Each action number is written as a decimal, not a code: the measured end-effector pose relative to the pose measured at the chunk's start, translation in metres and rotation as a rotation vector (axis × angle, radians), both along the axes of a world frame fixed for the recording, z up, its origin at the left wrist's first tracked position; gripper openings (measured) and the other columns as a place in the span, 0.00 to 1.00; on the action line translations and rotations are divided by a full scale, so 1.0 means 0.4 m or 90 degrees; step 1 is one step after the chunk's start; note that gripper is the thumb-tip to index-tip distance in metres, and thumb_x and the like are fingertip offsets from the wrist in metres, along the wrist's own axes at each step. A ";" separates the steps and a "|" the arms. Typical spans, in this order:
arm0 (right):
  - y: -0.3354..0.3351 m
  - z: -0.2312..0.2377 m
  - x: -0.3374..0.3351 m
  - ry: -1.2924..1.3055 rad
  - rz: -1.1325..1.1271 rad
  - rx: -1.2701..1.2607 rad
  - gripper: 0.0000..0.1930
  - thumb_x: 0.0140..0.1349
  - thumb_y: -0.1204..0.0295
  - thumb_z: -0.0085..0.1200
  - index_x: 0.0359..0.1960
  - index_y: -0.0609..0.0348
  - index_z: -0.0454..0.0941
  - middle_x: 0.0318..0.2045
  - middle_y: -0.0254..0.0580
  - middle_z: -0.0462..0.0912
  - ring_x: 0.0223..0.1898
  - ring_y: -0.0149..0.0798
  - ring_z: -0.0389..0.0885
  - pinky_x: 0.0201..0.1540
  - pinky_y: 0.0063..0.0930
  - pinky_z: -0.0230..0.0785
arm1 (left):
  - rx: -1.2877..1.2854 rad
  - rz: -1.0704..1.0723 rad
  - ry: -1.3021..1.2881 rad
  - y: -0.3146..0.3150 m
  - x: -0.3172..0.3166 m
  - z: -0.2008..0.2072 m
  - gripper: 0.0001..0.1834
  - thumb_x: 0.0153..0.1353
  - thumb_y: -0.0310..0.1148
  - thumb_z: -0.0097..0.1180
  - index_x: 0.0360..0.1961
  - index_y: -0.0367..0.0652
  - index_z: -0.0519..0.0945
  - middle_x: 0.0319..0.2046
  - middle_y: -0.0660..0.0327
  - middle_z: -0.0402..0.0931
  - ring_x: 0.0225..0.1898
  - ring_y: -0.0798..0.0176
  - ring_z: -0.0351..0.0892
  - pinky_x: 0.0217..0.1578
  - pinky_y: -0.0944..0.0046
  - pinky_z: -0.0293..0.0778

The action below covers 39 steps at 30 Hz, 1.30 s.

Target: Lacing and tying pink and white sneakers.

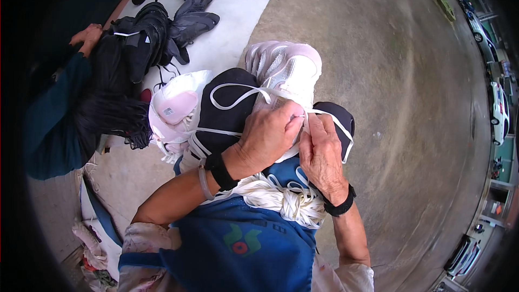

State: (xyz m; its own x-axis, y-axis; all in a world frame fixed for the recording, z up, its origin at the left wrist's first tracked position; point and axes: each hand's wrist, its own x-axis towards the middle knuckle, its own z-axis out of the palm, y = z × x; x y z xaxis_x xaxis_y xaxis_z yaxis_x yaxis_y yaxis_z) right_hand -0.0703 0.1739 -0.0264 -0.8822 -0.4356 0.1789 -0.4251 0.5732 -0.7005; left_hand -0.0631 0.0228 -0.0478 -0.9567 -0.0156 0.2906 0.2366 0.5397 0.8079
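Note:
On my lap lies a stack of pale pink and white sneaker uppers (284, 67), nested one in another across my dark-clad knees. My left hand (270, 132) is closed, thumb and fingers pinching a white shoelace (233, 105) over the front of the stack; one loop of it curves out to the left. Close beside it, my right hand (323, 154) bends its fingers around the lace's other side, and a strand runs over my right knee. The fingers hide the eyelets and the exact grip. Below my wrists, a bundle of white laces (284, 200) rests on my blue apron (243, 243).
More pink and white shoe uppers (175, 111) sit left of my knees. Black shoes (146, 35) are piled on a white sheet (238, 16) at upper left. A person bends close at left, one hand (87, 38) by the pile. Parked cars (498, 113) line the far right.

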 end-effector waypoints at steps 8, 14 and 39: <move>-0.021 0.042 0.020 -0.125 -0.066 -0.057 0.19 0.54 0.77 0.58 0.48 0.65 0.71 0.37 0.51 0.72 0.31 0.50 0.75 0.34 0.38 0.72 | 0.011 -0.042 -0.023 -0.029 0.014 0.038 0.03 0.60 0.24 0.53 0.30 0.37 0.73 0.21 0.47 0.72 0.26 0.40 0.76 0.22 0.55 0.70; -0.012 0.065 0.045 0.259 0.010 0.109 0.22 0.49 0.74 0.63 0.49 0.56 0.79 0.44 0.46 0.77 0.36 0.42 0.75 0.38 0.32 0.67 | 0.166 -0.179 -0.158 -0.147 0.091 0.166 0.04 0.60 0.25 0.54 0.28 0.37 0.74 0.16 0.59 0.70 0.15 0.65 0.73 0.17 0.67 0.65; 0.076 0.365 0.193 -0.482 0.752 -0.824 0.18 0.62 0.63 0.54 0.31 0.72 0.76 0.18 0.41 0.73 0.16 0.36 0.70 0.19 0.31 0.59 | 1.014 -0.221 -0.693 -0.038 0.051 0.060 0.24 0.71 0.49 0.41 0.46 0.35 0.73 0.42 0.47 0.80 0.45 0.51 0.81 0.50 0.53 0.76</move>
State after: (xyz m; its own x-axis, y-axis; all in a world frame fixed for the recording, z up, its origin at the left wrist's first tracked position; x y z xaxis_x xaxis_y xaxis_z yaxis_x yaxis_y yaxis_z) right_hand 0.0068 0.2044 0.1194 -0.3167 -0.7216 0.6156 0.4051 -0.6897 -0.6002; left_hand -0.0426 0.0075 -0.0238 -0.7086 0.5722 -0.4130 -0.6970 -0.6591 0.2826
